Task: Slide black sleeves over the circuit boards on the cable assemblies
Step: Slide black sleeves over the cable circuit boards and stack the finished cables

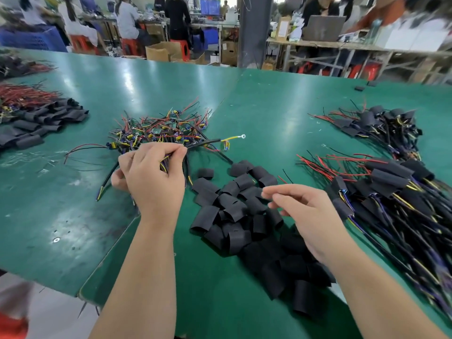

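Green table (256, 106) stretches out wide in front of me, shiny under the lights, with a seam (226, 97) running away across its top. Past its far edge a grey pillar (254, 30) stands upright. Left of it, a person in a white top (127, 18) sits on a red stool (129, 46), back to me, and a person in black (177, 15) stands just beside. An open cardboard box (159, 52) sits on the floor near them, a blue crate (31, 39) far left. Right of the pillar, a grey laptop (322, 26) is on a workbench (318, 44), more red stools (367, 70) beneath. Pale floor (49, 314) shows at my lower left.
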Demonstrator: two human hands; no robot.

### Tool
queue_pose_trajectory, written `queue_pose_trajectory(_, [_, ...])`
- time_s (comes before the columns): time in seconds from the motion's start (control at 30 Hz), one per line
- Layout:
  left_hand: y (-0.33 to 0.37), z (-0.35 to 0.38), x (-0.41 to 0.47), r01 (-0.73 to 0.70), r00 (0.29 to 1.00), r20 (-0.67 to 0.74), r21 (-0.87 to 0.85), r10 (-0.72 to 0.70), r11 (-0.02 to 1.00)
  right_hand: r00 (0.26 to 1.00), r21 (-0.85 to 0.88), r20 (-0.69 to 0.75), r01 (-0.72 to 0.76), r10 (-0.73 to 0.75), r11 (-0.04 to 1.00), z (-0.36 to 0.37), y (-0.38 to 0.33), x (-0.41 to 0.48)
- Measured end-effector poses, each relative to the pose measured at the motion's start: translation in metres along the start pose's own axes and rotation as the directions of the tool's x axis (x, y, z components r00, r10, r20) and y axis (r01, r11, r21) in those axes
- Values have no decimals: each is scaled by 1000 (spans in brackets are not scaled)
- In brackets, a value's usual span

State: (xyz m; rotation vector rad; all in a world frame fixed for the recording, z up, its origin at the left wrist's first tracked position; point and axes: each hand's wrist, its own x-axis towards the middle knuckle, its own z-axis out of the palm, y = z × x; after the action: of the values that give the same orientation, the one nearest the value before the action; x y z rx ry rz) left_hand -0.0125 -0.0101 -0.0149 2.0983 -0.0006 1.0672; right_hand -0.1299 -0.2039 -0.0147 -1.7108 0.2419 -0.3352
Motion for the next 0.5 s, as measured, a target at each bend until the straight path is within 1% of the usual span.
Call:
queue_pose_trajectory(0.07, [-1, -3, -1, -26, 999, 27, 91, 24, 996, 999, 57, 45, -23, 20, 998, 2, 1, 1])
queue_pose_trajectory(0.1, [-3, -3, -1, -3, 996, 84, 181, -12, 984, 998, 55, 51, -24, 21, 998, 4, 1, 1])
queue_pose_trajectory(0.13, [-6, -4, -1, 29, 981, 173, 292, -82, 956, 999, 38, 48, -24, 22, 999, 4, 2, 2])
queue_pose_trajectory(0.17, [-10, -4, 1, 46, 947, 273, 413, -172, 909, 999, 23, 40, -28, 27, 999, 5, 2, 2])
queue_pose_trajectory(0.2, [-12, -5, 2, 35, 891, 369, 526, -265, 850, 999, 23, 34, -40, 39, 999, 5, 3, 2])
queue_pose_trajectory(0.23, [-14, -5, 4, 0, 826, 448, 607, -342, 795, 998, 37, 29, -54, 53, 998, 4, 3, 3])
queue_pose_trajectory(0.27, [-13, -4, 5, -44, 769, 505, 653, -392, 756, 998, 50, 24, -66, 65, 997, 3, 4, 3])
queue_pose_trajectory(0.3, [-13, -1, 4, -85, 734, 540, 675, -411, 733, 997, 56, 20, -74, 73, 996, 2, 4, 4])
queue_pose_trajectory(0.33, [-10, 1, 2, -122, 716, 565, 680, -410, 723, 997, 58, 15, -79, 78, 995, 1, 3, 4])
queue_pose_trajectory(0.37, [-7, 2, -2, -150, 712, 581, 675, -395, 722, 997, 57, 13, -81, 80, 995, 0, 3, 4])
queue_pose_trajectory(0.43, [0, 5, -9, -154, 735, 586, 634, -341, 758, 997, 59, 7, -79, 79, 995, 0, 4, 4])
queue_pose_trajectory(0.5, [2, 7, -13, -101, 799, 548, 527, -247, 844, 997, 75, -8, -77, 78, 994, 0, 4, 3])
